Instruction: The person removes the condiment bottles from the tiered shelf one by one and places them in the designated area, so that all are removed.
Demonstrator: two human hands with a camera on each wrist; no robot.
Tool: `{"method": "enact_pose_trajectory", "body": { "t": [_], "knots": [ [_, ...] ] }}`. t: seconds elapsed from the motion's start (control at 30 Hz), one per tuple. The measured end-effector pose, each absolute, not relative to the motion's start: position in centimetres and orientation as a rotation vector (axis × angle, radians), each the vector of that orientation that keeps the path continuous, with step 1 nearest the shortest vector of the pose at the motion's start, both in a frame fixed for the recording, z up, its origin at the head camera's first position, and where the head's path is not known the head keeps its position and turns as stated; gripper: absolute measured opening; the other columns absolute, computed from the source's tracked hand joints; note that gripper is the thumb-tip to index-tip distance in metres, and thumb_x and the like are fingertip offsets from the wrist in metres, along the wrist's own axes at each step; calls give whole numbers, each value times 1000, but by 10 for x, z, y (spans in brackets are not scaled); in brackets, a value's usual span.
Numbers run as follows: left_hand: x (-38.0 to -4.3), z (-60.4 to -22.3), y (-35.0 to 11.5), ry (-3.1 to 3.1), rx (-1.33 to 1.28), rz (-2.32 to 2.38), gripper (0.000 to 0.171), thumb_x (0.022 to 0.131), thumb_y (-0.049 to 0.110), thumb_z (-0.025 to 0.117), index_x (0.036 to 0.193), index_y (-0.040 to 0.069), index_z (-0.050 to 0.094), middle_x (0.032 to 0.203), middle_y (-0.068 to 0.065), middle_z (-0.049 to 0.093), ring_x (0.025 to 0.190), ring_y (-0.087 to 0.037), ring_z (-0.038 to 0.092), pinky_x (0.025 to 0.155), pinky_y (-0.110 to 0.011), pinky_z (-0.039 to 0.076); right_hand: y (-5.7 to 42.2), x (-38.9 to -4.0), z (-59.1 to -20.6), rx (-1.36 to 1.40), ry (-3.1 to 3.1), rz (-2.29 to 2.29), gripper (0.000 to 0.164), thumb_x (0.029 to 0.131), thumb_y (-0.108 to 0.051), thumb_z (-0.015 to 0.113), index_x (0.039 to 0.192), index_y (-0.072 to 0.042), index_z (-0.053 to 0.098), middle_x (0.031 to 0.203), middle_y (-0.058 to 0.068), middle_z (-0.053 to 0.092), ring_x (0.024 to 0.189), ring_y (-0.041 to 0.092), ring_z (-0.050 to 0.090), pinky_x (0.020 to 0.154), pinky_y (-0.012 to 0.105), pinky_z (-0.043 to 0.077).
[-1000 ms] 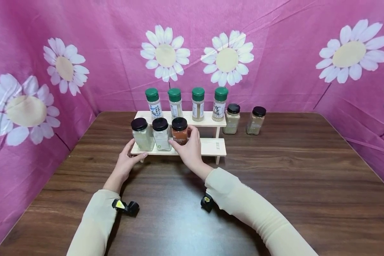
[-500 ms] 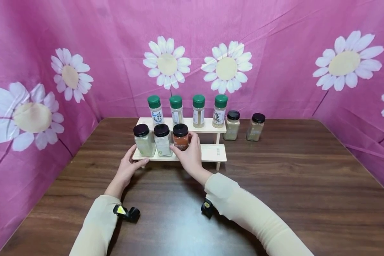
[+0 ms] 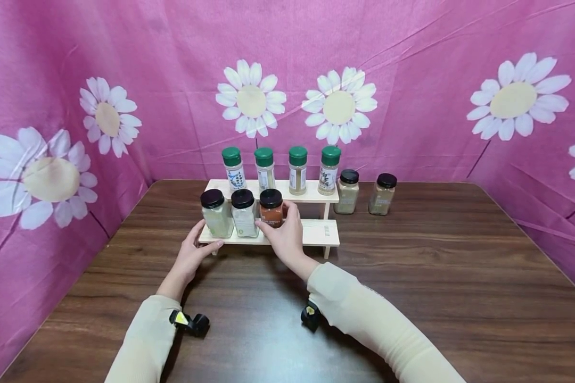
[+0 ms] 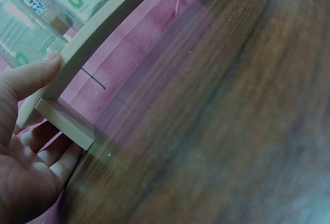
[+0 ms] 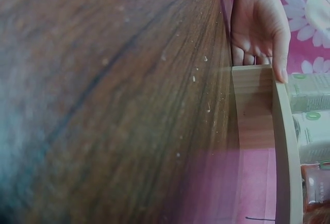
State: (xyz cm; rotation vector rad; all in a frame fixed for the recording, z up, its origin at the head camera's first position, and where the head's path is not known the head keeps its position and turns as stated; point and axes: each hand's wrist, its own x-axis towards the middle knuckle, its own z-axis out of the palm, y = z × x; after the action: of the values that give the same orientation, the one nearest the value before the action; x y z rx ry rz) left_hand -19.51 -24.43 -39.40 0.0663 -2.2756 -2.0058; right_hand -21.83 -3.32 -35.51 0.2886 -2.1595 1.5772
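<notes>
A two-tier wooden spice rack [image 3: 314, 232] stands on the table. My left hand [image 3: 188, 256] grips its lower left end, thumb on the shelf's front edge and fingers behind the short leg [image 4: 69, 124]. With thumb and fingers on either side, my right hand [image 3: 288, 236] holds a black-lidded jar of red spice [image 3: 271, 208] upright at the lower shelf. Left of it on that shelf are a jar of white seasoning [image 3: 244, 215] and a pale green jar [image 3: 216, 215]. In the right wrist view, the red jar [image 5: 317, 185] shows at the edge; the right hand is out of that frame.
Several green-capped shakers [image 3: 297, 171] line the upper shelf. Two black-lidded jars, a nearer one [image 3: 347, 192] and a farther one [image 3: 383, 195], stand on the table right of the rack. A pink flowered cloth [image 3: 287, 32] hangs behind the wooden table [image 3: 441, 255].
The head view has tilted up slightly, so everything sits lower in the picture. Both hands keep their holds on the rack and the red spice jar.
</notes>
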Motion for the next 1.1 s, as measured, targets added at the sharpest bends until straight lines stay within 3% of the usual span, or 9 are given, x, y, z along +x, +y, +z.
{"method": "enact_pose_trajectory", "body": {
  "t": [0.27, 0.63, 0.87, 1.1],
  "knots": [
    [-195, -395, -245, -2276, 51, -2014, 73, 76, 0, 62, 136, 5, 20, 131, -15, 33, 111, -17, 36, 84, -18, 31, -31, -216, -352, 259, -2185, 1588, 56, 61, -16, 78, 105, -1, 45, 96, 10, 50, 89, 21, 49, 75, 33, 38],
    [-195, -395, -246, -2291, 43, -2009, 74, 77, 3, 63, 136, 5, 19, 133, -13, 30, 117, -20, 30, 94, -30, 24, -25, -210, -346, 267, -2148, 1693, 56, 60, -11, 78, 105, -1, 45, 100, 11, 53, 91, 21, 52, 77, 31, 41],
    [-195, -396, -246, -2284, 45, -2010, 74, 76, 3, 63, 136, 6, 20, 132, -13, 31, 116, -19, 31, 88, -22, 28, -19, -204, -337, 280, -2147, 1767, 56, 61, -8, 77, 107, -1, 45, 98, 11, 55, 90, 20, 52, 68, 30, 45],
    [-195, -395, -246, -2285, 41, -2008, 75, 76, 3, 63, 136, 5, 19, 133, -14, 30, 117, -20, 30, 92, -28, 25, -4, -199, -334, 290, -2111, 1870, 55, 61, -2, 76, 107, -1, 45, 94, 14, 55, 78, 22, 54, 54, 26, 48]
  ]
}}
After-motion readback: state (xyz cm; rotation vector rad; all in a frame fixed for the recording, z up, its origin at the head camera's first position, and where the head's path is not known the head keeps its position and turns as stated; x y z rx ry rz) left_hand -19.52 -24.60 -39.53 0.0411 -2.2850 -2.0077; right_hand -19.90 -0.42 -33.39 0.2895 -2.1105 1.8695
